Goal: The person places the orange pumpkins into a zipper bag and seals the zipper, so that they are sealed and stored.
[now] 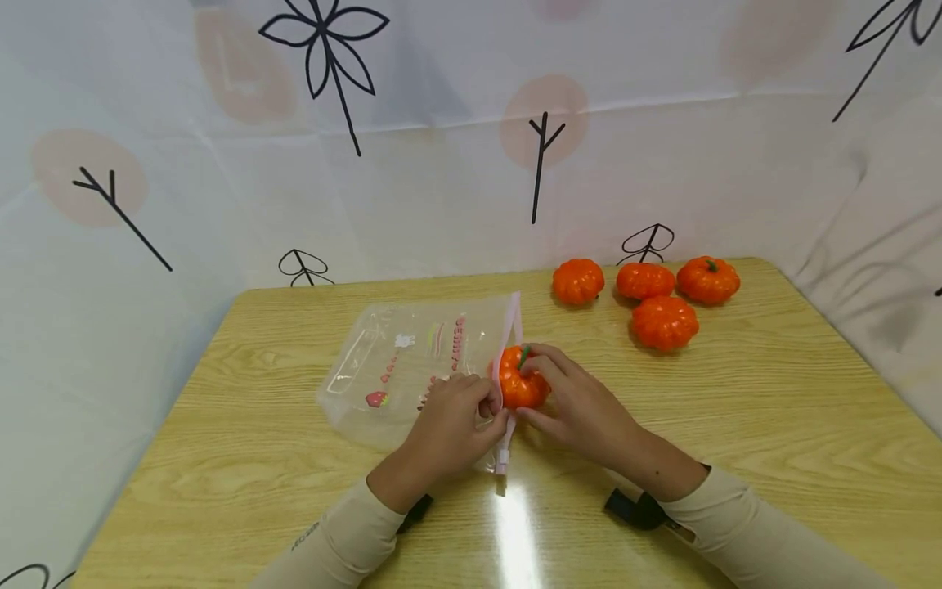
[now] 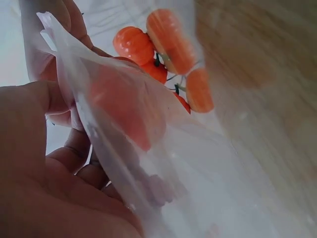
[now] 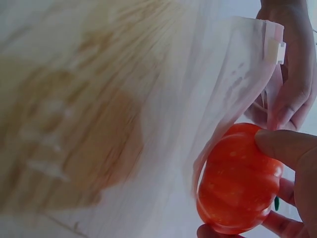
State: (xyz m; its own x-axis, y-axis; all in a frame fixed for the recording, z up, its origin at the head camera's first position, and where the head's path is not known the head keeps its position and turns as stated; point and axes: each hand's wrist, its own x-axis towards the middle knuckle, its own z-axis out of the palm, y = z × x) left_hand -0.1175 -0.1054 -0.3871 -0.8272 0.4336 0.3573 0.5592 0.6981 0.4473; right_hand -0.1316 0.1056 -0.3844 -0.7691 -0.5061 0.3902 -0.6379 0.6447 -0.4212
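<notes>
A clear zip bag [image 1: 412, 343] with a pink slider edge and strawberry prints lies on the table. My left hand [image 1: 456, 417] pinches the bag's edge near its opening, at the right side. My right hand [image 1: 581, 401] grips a small orange toy pumpkin [image 1: 524, 380] with a green stem, its thumb and fingers spread around it. The pumpkin sits at the bag's mouth, its left part behind the pink edge. In the right wrist view the thumb presses on the pumpkin [image 3: 240, 178], beside the white slider [image 3: 276, 52].
Several more orange pumpkins stand at the back right of the wooden table [image 1: 243, 409]: one apart [image 1: 578, 281], and a cluster with one in front [image 1: 665, 323]. A patterned white cloth [image 1: 441, 196] hangs behind the table's back edge.
</notes>
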